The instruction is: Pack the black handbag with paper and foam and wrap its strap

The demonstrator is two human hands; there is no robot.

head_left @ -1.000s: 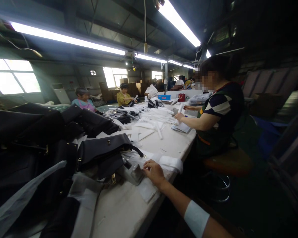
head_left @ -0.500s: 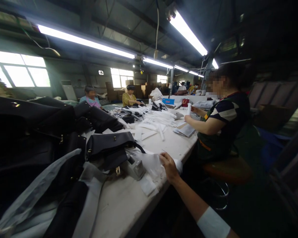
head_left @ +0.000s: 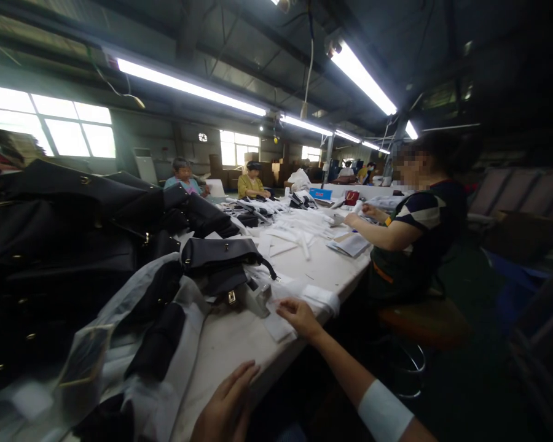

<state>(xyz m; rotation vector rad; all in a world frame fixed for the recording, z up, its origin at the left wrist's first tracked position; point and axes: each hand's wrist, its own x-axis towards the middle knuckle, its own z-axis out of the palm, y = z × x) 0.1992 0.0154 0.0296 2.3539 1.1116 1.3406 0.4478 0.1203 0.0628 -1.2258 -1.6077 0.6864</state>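
Observation:
My right hand (head_left: 300,317) is over the table's near edge, thumb and fingers pinched together beside a grey block that looks like a tape dispenser (head_left: 260,301). What lies between the fingertips is too small to make out. Below them is a small stack of white sheets (head_left: 279,327), and a folded white wrap (head_left: 321,297) lies just beyond. My left hand (head_left: 228,402) is low at the table edge, fingers stretched out and holding nothing visible. Left of the dispenser rests a black bag (head_left: 219,255) with gold-coloured clasps and a strap.
Black bags (head_left: 69,233) are heaped on the left, with white wrapping (head_left: 159,393) in front. White strips (head_left: 299,221) cover the table's far part. A co-worker (head_left: 424,215) sits at the right by a stool (head_left: 426,319); two more people work across the table.
My left hand has come into view at the bottom. My right hand has shifted left and slightly down, closer to the dispenser. The view has turned a little left.

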